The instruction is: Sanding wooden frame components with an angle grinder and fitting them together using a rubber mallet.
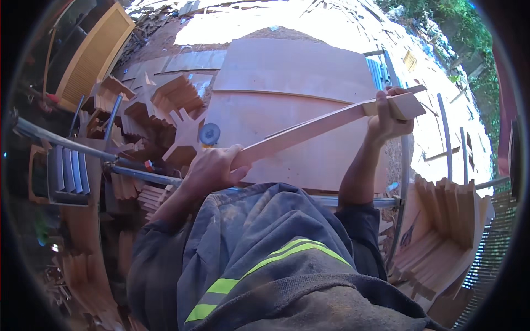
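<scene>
A long pale wooden piece (309,128) slants across in front of me, its right end higher and farther away. My left hand (212,167) is closed around its lower left end. At the far right end, my right hand (386,118) grips the piece beside a squared, block-like wooden end (407,106); part of that grip is hidden by the wood. Beneath the piece lies a broad plywood surface (298,160), made of overlapping sheets. A round grey disc (210,134) with some yellow under it rests by the left edge of the plywood, just beyond my left hand.
Stacked angled wooden parts (176,96) crowd the left. A metal pipe (66,142) runs along that side. More stacked wooden pieces (441,220) stand at the lower right, near upright metal posts (445,138). A slatted wooden panel (94,58) leans at the far left.
</scene>
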`<state>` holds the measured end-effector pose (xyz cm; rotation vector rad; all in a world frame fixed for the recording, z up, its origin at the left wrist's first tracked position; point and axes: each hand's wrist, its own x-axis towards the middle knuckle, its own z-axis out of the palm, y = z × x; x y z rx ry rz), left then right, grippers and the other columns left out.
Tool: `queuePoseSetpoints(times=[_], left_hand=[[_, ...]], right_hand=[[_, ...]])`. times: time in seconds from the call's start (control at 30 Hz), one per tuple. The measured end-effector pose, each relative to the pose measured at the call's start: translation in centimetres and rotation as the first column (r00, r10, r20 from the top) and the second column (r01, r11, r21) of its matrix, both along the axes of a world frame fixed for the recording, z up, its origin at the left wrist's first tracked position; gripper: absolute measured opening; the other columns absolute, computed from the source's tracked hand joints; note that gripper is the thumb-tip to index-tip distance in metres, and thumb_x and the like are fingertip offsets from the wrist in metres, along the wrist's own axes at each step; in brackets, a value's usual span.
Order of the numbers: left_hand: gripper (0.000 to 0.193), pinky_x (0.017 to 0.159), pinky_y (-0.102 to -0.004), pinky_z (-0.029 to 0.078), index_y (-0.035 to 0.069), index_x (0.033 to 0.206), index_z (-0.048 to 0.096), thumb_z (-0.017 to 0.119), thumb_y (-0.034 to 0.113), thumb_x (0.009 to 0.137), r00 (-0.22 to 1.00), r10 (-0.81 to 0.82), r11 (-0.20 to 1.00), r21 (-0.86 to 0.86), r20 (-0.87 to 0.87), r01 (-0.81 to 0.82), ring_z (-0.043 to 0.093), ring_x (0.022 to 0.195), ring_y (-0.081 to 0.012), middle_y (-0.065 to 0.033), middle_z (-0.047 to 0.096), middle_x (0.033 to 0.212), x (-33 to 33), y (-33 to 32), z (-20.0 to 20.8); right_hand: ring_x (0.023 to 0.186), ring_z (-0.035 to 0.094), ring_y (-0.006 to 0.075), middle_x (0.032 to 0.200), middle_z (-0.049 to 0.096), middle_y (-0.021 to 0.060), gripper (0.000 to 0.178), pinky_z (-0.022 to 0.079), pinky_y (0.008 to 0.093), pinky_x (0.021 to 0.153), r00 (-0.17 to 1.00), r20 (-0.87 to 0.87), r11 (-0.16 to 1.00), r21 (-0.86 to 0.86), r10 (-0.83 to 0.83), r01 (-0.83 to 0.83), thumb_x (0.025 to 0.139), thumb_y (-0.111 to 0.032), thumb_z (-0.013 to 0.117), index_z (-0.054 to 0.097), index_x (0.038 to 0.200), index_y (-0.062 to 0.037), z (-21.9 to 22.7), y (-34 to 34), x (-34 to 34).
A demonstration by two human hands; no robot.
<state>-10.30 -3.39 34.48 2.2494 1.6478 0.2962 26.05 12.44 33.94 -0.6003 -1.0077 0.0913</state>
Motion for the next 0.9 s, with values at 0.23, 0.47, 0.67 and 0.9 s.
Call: queuePoseSetpoints(times=[0.23,0.47,0.67,0.9], left_hand=[[0.056,0.088,-0.0487,0.059,0.004,0.127,0.067,0.081,0.042,0.087,0.847,-0.009,1.0,-0.007,0.532,0.015,0.077,0.093,-0.0411,-0.0211,0.077,0.097,4.4,-1.2,-5.0],[0.113,0.107,-0.0401,0.049,-0.003,0.156,0.03,0.094,0.046,0.076,0.53,-0.295,0.596,-0.281,0.795,0.753,0.062,0.125,-0.0315,-0.0239,0.062,0.133,20.9,5.2,-8.5],[0.107,0.109,-0.0442,0.048,-0.005,0.149,0.033,0.095,0.031,0.069,0.421,-0.464,0.556,-0.114,0.779,0.824,0.059,0.13,-0.0397,-0.0265,0.061,0.133,26.3,0.8,-10.5],[0.1,0.105,-0.0475,0.051,-0.004,0.147,0.038,0.093,0.032,0.071,0.603,-0.473,0.526,-0.343,0.642,0.778,0.063,0.127,-0.0452,-0.0293,0.067,0.128,23.8,-2.2,-9.1]], right_hand=[[0.086,0.069,0.0291,0.094,0.07,0.0171,0.038,0.059,0.0496,0.087,0.945,0.328,0.942,0.319,-0.003,-0.108,0.069,0.011,0.081,0.068,0.104,0.0107,12.2,-2.8,4.8],[0.108,0.067,0.032,0.11,0.063,0.016,0.057,0.049,0.0609,0.11,0.226,0.966,0.943,0.185,-0.124,-0.277,0.084,0.004,0.074,0.05,0.135,0.0038,25.3,-10.3,6.9],[0.098,0.066,0.0368,0.108,0.062,0.0249,0.057,0.057,0.0646,0.092,0.089,0.966,0.945,0.256,-0.243,-0.205,0.088,-0.011,0.065,0.046,0.14,0.0041,22.3,-17.7,2.0],[0.09,0.067,0.037,0.113,0.064,0.0273,0.055,0.06,0.0622,0.085,0.144,0.969,0.892,0.242,-0.202,-0.382,0.093,-0.025,0.051,0.044,0.14,0.0048,21.3,-21.2,6.5]])
